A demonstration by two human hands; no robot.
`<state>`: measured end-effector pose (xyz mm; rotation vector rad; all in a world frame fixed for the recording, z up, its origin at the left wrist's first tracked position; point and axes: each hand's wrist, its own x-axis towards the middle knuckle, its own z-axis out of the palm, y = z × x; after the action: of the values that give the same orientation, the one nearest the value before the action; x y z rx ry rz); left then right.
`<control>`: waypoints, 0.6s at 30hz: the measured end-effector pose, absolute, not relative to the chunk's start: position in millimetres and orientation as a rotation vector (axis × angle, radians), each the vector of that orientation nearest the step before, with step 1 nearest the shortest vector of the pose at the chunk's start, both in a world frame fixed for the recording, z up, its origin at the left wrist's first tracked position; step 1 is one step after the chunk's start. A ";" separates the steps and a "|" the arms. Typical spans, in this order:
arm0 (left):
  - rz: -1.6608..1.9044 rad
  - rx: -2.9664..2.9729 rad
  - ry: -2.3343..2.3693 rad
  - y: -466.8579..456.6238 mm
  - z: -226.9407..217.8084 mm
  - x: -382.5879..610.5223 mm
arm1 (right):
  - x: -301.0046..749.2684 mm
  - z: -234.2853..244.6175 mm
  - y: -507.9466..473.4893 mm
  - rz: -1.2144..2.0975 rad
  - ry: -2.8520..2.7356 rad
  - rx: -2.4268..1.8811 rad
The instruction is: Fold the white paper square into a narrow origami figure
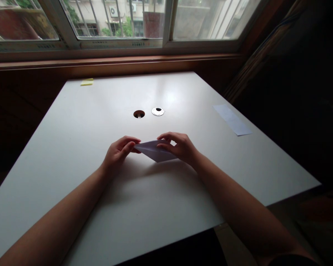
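A folded sheet of white paper [155, 153] with a pointed left end is held up just above the table, its lower edge angled toward me. My left hand [120, 149] pinches the pointed end between thumb and fingers. On the other side, my right hand [180, 147] grips the paper's upper right part, the thumb in front and the fingers curled over the top edge. The paper's right end is partly hidden behind that hand. A shadow falls on the table beneath.
The white table [100, 114] has a round cable hole [139, 114] with its metal cover [157, 112] beside it. A paper strip [232, 119] lies near the right edge, yellow sticky notes [87, 82] at the far left corner. Beyond stands a barred window [113, 22].
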<state>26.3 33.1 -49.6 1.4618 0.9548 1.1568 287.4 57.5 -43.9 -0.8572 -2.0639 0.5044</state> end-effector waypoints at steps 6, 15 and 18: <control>1.034 1.526 1.018 34.4 -46.4 28.1 | 287.0 -46.5 58.5 0.618 -2.001 -0.917; 1.159 1.373 1.144 36.6 -49.2 29.7 | 291.4 -43.1 59.7 1.183 -1.864 -1.140; 1.251 1.304 1.176 38.4 -50.6 30.3 | 293.4 -40.8 61.6 1.430 -1.772 -1.121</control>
<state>30.3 38.4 -50.6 1.3040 1.1764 1.2511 293.4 61.6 -40.8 -1.1207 -1.7720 1.4300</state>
